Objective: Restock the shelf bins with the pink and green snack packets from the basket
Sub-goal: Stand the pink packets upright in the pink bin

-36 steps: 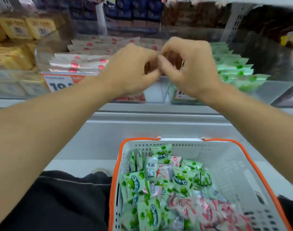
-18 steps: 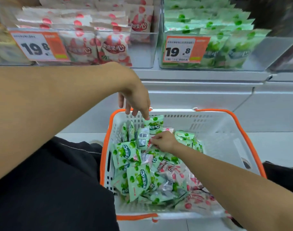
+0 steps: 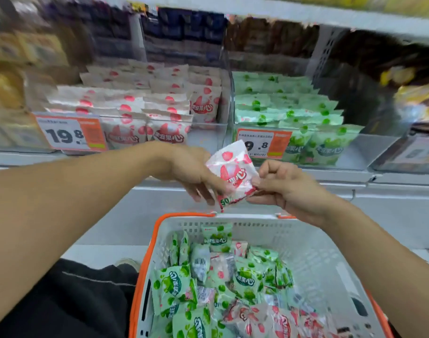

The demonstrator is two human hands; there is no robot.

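Both hands meet above the far rim of the white basket point(image 3: 306, 242), sharing 1 pink snack packet point(image 3: 233, 174). The left hand point(image 3: 191, 172) has its thumb pressed on the packet's front face near the lower left edge; its other fingers point(image 3: 203, 197) run mostly straight and slope downward behind and below the packet. The right hand point(image 3: 284, 189) pinches the packet's lower right corner between thumb and forefinger, with the remaining fingers curled in toward the palm. The packet is tilted, its top leaning right, held in the air in front of the shelf edge. Behind it stand 2 clear bins: the pink-packet bin point(image 3: 208, 132) on the left and the green-packet bin point(image 3: 374, 147) on the right, each with a price tag. Green and pink packets point(image 3: 245, 276) lie heaped in the basket.
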